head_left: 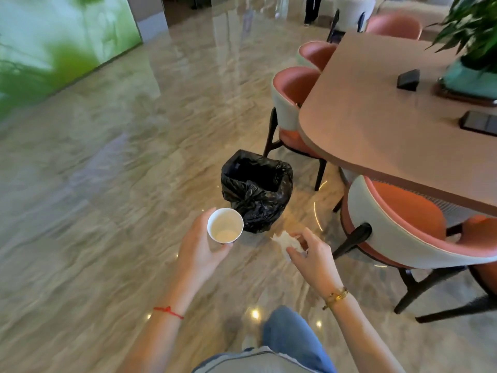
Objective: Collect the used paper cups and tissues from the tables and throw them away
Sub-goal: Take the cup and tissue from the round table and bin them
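My left hand point(200, 247) grips a white paper cup point(225, 226), held upright with its open mouth toward me; the inside looks empty. My right hand point(313, 258) pinches a crumpled white tissue point(287, 242) between thumb and fingers. Both hands hover above the marble floor, just in front of a small bin lined with a black plastic bag point(256, 189). The bin stands open on the floor beyond the cup, a short way ahead of both hands.
A long tan table point(376, 111) stretches along the right, with orange-and-white chairs point(398, 224) tucked around it. On it lie a black box point(408, 79), a dark phone point(478, 123) and a potted plant point(473, 30). Open marble floor spreads to the left.
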### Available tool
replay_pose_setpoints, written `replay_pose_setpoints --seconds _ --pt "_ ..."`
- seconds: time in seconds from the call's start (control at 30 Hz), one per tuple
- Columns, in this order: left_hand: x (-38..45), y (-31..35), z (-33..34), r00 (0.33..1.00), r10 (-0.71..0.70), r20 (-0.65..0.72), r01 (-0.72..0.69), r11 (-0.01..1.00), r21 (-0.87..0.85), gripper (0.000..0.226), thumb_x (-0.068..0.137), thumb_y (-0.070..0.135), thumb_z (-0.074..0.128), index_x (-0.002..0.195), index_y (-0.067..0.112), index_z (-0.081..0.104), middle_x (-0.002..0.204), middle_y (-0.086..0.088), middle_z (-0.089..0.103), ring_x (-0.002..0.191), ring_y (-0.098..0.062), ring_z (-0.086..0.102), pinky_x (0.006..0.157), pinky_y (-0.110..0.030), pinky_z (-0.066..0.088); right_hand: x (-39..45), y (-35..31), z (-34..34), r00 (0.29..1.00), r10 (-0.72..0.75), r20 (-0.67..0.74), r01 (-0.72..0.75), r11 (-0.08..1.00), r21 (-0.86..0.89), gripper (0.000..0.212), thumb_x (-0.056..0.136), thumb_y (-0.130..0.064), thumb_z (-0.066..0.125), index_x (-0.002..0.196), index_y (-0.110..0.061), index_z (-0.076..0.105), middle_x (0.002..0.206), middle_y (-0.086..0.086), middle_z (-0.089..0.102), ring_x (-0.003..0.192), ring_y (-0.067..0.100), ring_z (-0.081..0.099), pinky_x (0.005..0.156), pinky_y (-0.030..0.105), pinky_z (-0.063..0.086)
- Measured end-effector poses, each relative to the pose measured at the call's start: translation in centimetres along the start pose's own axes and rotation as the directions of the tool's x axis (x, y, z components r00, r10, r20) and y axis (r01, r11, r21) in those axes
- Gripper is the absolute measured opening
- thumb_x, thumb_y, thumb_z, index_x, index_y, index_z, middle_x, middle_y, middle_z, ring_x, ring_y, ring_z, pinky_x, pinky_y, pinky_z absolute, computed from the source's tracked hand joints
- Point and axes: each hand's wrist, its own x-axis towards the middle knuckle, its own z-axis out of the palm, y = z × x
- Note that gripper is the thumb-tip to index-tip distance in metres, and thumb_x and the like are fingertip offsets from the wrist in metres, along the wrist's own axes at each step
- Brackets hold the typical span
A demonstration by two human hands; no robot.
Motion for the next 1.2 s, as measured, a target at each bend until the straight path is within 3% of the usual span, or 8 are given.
replay_pose_setpoints --seconds 0.13,0.3,0.47,0.6,0.87,1.0,1.1,1.2 --pt "8.3 -2.2 3.8 1.000 -0.003 0.018 0.004 0.999 -0.054 0.074 0.069 0.022 0.083 0.131 0.027 0.045 0.129 0.014 0.047 0.115 -0.015 0.051 0.094 -0.032 0.044 7.4 1.4 1.1 0.999 0.054 0.006 -0.054 0.998 0.009 0.024 0.082 -0.020 0.067 0.103 -0.026 0.058 0.086 -0.019 0.053 0.080 -0.010 0.050 0.066 0.002 0.039" --pt "18.7 -5.6 9.3 0.998 -0.063 0.020 0.064 0.997 -0.037 0.073 0.069 0.025 0.082 0.131 0.030 0.043 0.129 0.011 0.047 0.117 -0.014 0.048 0.091 -0.020 0.032 19.1 3.4 2.6 0.996 0.072 0.061 -0.073 0.997 0.004 0.018 0.083 -0.019 0.063 0.099 -0.024 0.057 0.085 -0.007 0.058 0.076 0.004 0.054 0.062 0.012 0.040" --pt "29.3 -7.1 13.4 0.989 -0.143 0.044 0.144 0.990 -0.013 0.071 0.070 0.033 0.083 0.130 0.029 0.045 0.129 0.005 0.054 0.115 -0.017 0.051 0.088 -0.024 0.036 32.3 4.6 3.0 0.992 0.059 0.112 -0.057 0.998 -0.022 0.017 0.084 -0.021 0.060 0.099 -0.024 0.056 0.080 -0.007 0.055 0.071 0.007 0.052 0.059 0.022 0.041" --pt "37.3 -7.8 16.1 0.980 -0.191 0.063 0.191 0.982 0.017 0.075 0.070 0.036 0.084 0.133 0.024 0.044 0.133 0.004 0.052 0.118 -0.018 0.051 0.089 -0.024 0.037 42.4 5.6 3.6 0.986 0.045 0.162 -0.037 0.998 -0.056 0.017 0.085 -0.022 0.059 0.101 -0.022 0.055 0.084 -0.008 0.053 0.076 0.012 0.051 0.056 0.020 0.034" --pt "48.1 -10.7 20.5 0.920 -0.354 0.170 0.347 0.935 0.074 0.081 0.071 0.033 0.084 0.137 0.017 0.040 0.138 -0.003 0.047 0.125 -0.024 0.046 0.099 -0.036 0.042 54.6 8.2 7.2 0.928 0.158 0.337 -0.111 0.982 -0.156 0.034 0.087 -0.029 0.059 0.118 -0.021 0.050 0.109 0.002 0.057 0.091 0.013 0.051 0.074 0.024 0.041" --pt "50.8 -12.5 22.0 0.869 -0.410 0.277 0.406 0.911 0.074 0.096 0.072 0.028 0.084 0.148 0.012 0.027 0.149 -0.006 0.037 0.135 -0.024 0.040 0.109 -0.041 0.036 57.1 9.6 8.3 0.887 0.226 0.403 -0.162 0.969 -0.187 0.047 0.089 -0.036 0.058 0.132 -0.021 0.044 0.126 0.003 0.053 0.117 0.020 0.049 0.092 0.031 0.044" --pt "51.7 -13.2 22.0 0.850 -0.434 0.299 0.421 0.900 0.110 0.089 0.079 0.027 0.077 0.149 0.016 0.024 0.153 -0.004 0.032 0.138 -0.021 0.037 0.110 -0.040 0.037 58.1 10.3 8.1 0.879 0.243 0.410 -0.181 0.966 -0.183 0.046 0.091 -0.036 0.055 0.133 -0.022 0.045 0.131 0.002 0.051 0.124 0.021 0.044 0.101 0.035 0.042" --pt "51.7 -13.1 21.2 0.879 -0.404 0.254 0.383 0.915 0.130 0.069 0.088 0.029 0.068 0.146 0.017 0.033 0.148 -0.001 0.039 0.134 -0.019 0.041 0.107 -0.032 0.039 59.0 10.4 7.0 0.894 0.204 0.398 -0.151 0.975 -0.162 0.039 0.092 -0.036 0.056 0.128 -0.022 0.052 0.128 -0.001 0.055 0.124 0.018 0.045 0.101 0.032 0.040"
